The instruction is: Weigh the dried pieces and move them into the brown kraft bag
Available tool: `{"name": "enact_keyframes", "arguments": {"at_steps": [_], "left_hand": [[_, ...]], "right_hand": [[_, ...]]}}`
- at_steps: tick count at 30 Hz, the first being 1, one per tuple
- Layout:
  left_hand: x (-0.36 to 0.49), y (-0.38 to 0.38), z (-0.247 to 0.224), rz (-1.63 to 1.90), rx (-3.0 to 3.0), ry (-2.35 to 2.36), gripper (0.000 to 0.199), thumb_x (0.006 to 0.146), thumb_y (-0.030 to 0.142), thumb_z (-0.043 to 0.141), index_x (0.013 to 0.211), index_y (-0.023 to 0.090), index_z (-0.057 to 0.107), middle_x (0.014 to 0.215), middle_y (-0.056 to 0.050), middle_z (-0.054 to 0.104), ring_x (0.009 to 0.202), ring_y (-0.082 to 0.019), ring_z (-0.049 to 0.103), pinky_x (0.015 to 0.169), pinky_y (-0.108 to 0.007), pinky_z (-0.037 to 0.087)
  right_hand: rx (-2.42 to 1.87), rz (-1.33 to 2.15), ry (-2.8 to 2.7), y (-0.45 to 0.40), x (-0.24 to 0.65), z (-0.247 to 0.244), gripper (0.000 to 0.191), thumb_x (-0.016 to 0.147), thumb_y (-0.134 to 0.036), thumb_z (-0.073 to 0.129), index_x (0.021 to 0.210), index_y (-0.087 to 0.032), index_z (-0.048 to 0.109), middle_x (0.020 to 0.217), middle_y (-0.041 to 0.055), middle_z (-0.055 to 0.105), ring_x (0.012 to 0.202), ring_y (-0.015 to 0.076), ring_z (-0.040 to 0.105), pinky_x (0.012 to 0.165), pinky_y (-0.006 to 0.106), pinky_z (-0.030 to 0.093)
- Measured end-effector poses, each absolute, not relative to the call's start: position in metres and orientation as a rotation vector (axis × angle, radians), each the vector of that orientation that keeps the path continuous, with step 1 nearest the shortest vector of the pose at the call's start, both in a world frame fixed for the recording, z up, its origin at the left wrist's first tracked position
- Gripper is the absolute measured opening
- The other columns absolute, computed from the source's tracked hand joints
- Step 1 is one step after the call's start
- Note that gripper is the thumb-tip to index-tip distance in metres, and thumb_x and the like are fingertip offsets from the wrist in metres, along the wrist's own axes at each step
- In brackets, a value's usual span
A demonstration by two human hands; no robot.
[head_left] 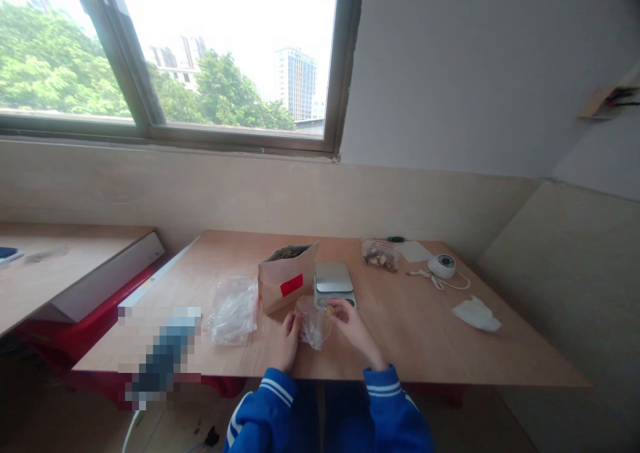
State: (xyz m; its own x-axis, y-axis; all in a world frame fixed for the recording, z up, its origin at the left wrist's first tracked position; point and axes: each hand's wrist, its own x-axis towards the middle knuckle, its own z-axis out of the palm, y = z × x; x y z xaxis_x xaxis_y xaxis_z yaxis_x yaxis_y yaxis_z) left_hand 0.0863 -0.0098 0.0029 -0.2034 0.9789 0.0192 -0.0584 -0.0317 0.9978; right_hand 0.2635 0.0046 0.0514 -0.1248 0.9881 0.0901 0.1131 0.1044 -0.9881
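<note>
My left hand (289, 338) is closed on the edge of a small clear plastic bag (313, 329), just in front of a brown paper bag (275, 289). To the bag's right, my right hand (347, 321) pinches a small tan piece (331, 310), whose kind I cannot make out. The paper bag stands upright with its top gaping and a red label on its front. Directly behind my right hand sits a small digital scale (333, 278) with a silver plate, its front partly covered by my fingers.
Clear plastic bags (233, 309) lie left on the table (400, 346). Behind are a filled clear bag (381, 256), white paper (415, 251) and a green-handled tool (396, 239). Rightward are a white round device (442, 266) with a cable and a crumpled white plastic piece (477, 314).
</note>
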Motion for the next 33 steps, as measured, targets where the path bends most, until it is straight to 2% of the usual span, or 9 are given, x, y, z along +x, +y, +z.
{"name": "enact_keyframes", "arguments": {"at_steps": [5,9,12,15,21,28,33], "left_hand": [[0.086,-0.008,0.002,1.377,1.031,1.328,0.044,0.072,0.064,0.055,0.080,0.021,0.059,0.078,-0.003,0.064,0.077,-0.021,0.060,0.071,-0.030,0.046],[0.086,-0.007,0.001,1.378,1.013,1.306,0.045,0.071,0.065,0.056,0.080,0.020,0.058,0.078,-0.003,0.063,0.078,-0.021,0.060,0.073,-0.031,0.047],[0.085,-0.008,0.001,1.379,1.007,1.308,0.046,0.071,0.064,0.056,0.083,0.020,0.059,0.084,-0.004,0.064,0.085,-0.022,0.060,0.078,-0.032,0.047],[0.085,-0.009,0.000,1.369,1.010,1.297,0.043,0.073,0.062,0.055,0.084,0.020,0.059,0.085,-0.005,0.064,0.088,-0.023,0.060,0.080,-0.033,0.047],[0.083,-0.005,-0.009,1.370,1.008,1.281,0.038,0.074,0.059,0.055,0.084,0.022,0.060,0.086,-0.005,0.065,0.087,-0.024,0.062,0.079,-0.035,0.049],[0.080,-0.006,-0.005,1.339,1.029,1.376,0.043,0.073,0.060,0.054,0.086,0.019,0.062,0.090,-0.007,0.066,0.092,-0.025,0.061,0.083,-0.035,0.048],[0.082,-0.010,0.003,1.336,1.029,1.400,0.041,0.074,0.057,0.054,0.087,0.019,0.062,0.088,-0.006,0.067,0.091,-0.024,0.062,0.081,-0.033,0.049]], "right_hand": [[-1.077,0.894,-1.424,0.030,0.267,0.108,0.031,0.075,-0.034,0.065,0.102,-0.019,0.061,0.087,0.0042,0.064,0.080,0.0178,0.062,0.076,0.032,0.051],[-0.928,0.767,-1.517,0.055,0.236,0.158,0.023,0.078,-0.032,0.064,0.097,-0.019,0.062,0.092,0.0046,0.068,0.084,0.0168,0.063,0.080,0.031,0.051],[-0.822,0.709,-1.628,0.071,0.207,0.178,0.017,0.082,-0.032,0.060,0.092,-0.018,0.064,0.093,0.0045,0.068,0.085,0.0159,0.063,0.080,0.030,0.050],[-0.761,0.631,-1.704,0.076,0.188,0.182,0.015,0.085,-0.030,0.057,0.088,-0.018,0.066,0.092,0.0043,0.068,0.089,0.0161,0.063,0.084,0.030,0.049],[-0.733,0.527,-1.736,0.068,0.181,0.182,0.016,0.090,-0.025,0.051,0.095,-0.022,0.066,0.096,0.0038,0.066,0.096,0.0166,0.059,0.089,0.031,0.045],[-0.765,0.487,-1.945,0.061,0.181,0.180,0.021,0.089,-0.016,0.048,0.088,-0.022,0.069,0.089,0.0023,0.065,0.092,0.0168,0.055,0.093,0.034,0.038],[-0.796,0.396,-1.865,0.054,0.181,0.173,0.024,0.089,-0.018,0.048,0.102,-0.024,0.067,0.103,0.0044,0.061,0.102,0.0186,0.053,0.098,0.037,0.034]]}}
